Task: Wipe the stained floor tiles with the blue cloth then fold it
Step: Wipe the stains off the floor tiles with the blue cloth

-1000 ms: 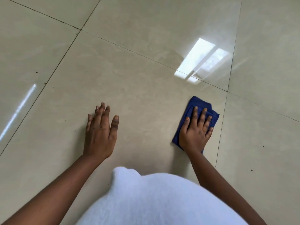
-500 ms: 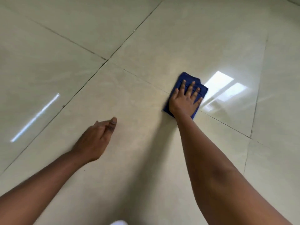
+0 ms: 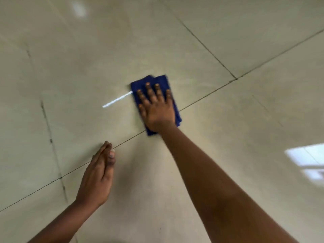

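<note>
The blue cloth [image 3: 152,81] lies folded on the glossy beige floor tiles [image 3: 210,151], straddling a grout line. My right hand [image 3: 157,106] presses flat on top of it with fingers spread, the arm stretched far forward. My left hand [image 3: 98,174] rests flat on the floor nearer to me and to the left, fingers together, holding nothing.
Dark grout lines [image 3: 208,92] cross the floor diagonally. Small dark marks run along the grout line at the left [image 3: 50,141]. A bright window reflection [image 3: 310,158] shines at the right, and a thin light streak [image 3: 116,99] lies beside the cloth.
My right hand has slid the cloth farther forward and left across a grout line. My view has swung, and my left hand has stayed braced on the floor.
</note>
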